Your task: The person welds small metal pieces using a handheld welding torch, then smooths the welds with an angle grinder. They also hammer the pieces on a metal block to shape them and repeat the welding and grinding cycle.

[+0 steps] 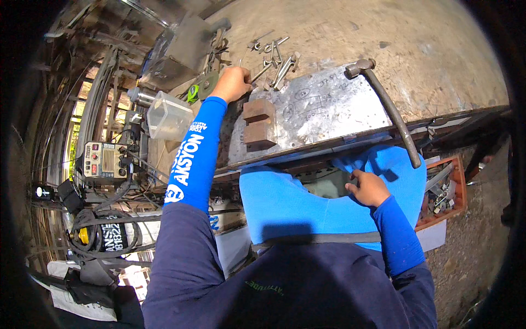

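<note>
My left hand reaches over the left part of the workbench, its fingers curled and mostly hidden from view. A thin metal rod meets its fingertips; I cannot make out whether they grip it. Several metal rods and clamp-like pieces lie just beyond. Below the hand, two rusty steel blocks stand side by side on a grey metal plate with hand-drawn marks. My right hand hovers over my lap, in front of the bench edge, with thumb and forefinger apart and nothing visible in it.
A hammer lies on the plate's right side, its handle overhanging the bench edge. Left of my forearm are a clear plastic box, a green tape measure and a welding machine. An orange crate with metal parts sits lower right.
</note>
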Demonstrator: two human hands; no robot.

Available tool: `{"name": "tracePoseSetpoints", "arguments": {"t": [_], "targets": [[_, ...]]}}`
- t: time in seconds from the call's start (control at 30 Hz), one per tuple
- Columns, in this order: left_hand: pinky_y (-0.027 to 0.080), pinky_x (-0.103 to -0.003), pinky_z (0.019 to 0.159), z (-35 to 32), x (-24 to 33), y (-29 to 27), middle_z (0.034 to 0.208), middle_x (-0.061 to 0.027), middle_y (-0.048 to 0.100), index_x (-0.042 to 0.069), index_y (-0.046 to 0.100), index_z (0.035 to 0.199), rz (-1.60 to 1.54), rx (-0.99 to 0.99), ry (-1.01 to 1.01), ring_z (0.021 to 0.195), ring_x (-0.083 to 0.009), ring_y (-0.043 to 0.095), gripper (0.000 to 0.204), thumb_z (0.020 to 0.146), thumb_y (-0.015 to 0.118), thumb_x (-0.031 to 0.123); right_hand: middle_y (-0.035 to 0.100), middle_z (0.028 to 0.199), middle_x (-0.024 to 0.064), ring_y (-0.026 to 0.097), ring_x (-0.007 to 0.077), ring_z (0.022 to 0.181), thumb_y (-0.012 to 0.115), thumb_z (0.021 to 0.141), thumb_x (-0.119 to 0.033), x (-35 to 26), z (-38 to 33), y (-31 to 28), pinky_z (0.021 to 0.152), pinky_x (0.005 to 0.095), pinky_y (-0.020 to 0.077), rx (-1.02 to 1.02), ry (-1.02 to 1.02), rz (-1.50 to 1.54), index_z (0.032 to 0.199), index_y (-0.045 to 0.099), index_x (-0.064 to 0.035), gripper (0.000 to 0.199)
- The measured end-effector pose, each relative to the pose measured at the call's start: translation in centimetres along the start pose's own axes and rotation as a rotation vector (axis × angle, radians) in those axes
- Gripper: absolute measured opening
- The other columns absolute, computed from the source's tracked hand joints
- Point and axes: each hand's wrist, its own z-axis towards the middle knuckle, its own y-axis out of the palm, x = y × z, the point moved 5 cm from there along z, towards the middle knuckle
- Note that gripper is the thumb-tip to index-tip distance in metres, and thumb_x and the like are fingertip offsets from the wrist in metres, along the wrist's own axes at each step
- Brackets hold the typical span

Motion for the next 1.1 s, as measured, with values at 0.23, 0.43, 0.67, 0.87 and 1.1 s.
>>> {"name": "tracePoseSetpoints", "arguments": {"t": [0.23,0.43,0.67,0.87,1.1], "targets": [[0.059,-0.042,0.089,-1.2,-0.4,0.7,0.107,-0.0193,0.076,-0.004,0.075,0.115,-0.063,0.127,0.054,0.099,-0.035,0.075,0.041,0.079,0.085,0.014,0.076,0.108,0.028,0.073,0.0484,0.102,0.075,0.095,-0.038,0.7,0.0,-0.2,0.09,0.0564,0.0571,0.009,0.015,-0.021,0.126,0.071,-0.0026,0.048],[0.06,-0.04,0.083,-6.3,0.6,-2.5,0.103,-0.02,0.074,-0.003,0.075,0.124,-0.246,0.446,0.052,0.089,-0.0311,0.075,0.049,0.08,0.086,0.014,0.076,0.107,0.0285,0.073,0.0491,0.101,0.076,0.094,-0.039,0.3,0.0,-0.4,0.089,0.0567,0.0572,0.021,0.022,-0.034,0.125,0.071,-0.0031,0.048],[0.059,-0.027,0.084,-16.3,4.9,-3.7,0.114,-0.0066,0.073,-0.007,0.07,0.132,-1.118,0.511,-0.114,0.095,-0.0109,0.071,0.046,0.09,0.084,0.007,0.076,0.109,0.0291,0.072,0.0486,0.104,0.076,0.095,-0.041,0.7,0.9,1.0,0.09,0.0567,0.0569,-0.015,0.014,-0.019,0.123,0.071,-0.0014,0.049],[0.063,-0.036,0.095,-17.7,17.8,0.9,0.128,-0.0161,0.072,-0.003,0.062,0.142,-2.055,0.259,0.102,0.108,-0.021,0.072,0.048,0.096,0.074,0.003,0.076,0.116,0.0285,0.072,0.0478,0.109,0.074,0.097,-0.047,0.8,1.5,1.4,0.095,0.0557,0.0569,-0.013,0.049,-0.142,0.133,0.07,-0.0023,0.057],[0.058,-0.03,0.088,-12.8,22.9,3.7,0.115,-0.0083,0.075,-0.002,0.063,0.142,-2.004,0.185,0.099,0.1,-0.0142,0.07,0.041,0.107,0.069,0.019,0.076,0.116,0.0284,0.072,0.0473,0.11,0.074,0.097,-0.043,2.2,1.0,1.7,0.096,0.0548,0.0562,0.053,0.043,-0.027,0.128,0.072,-0.0049,0.049]]}}
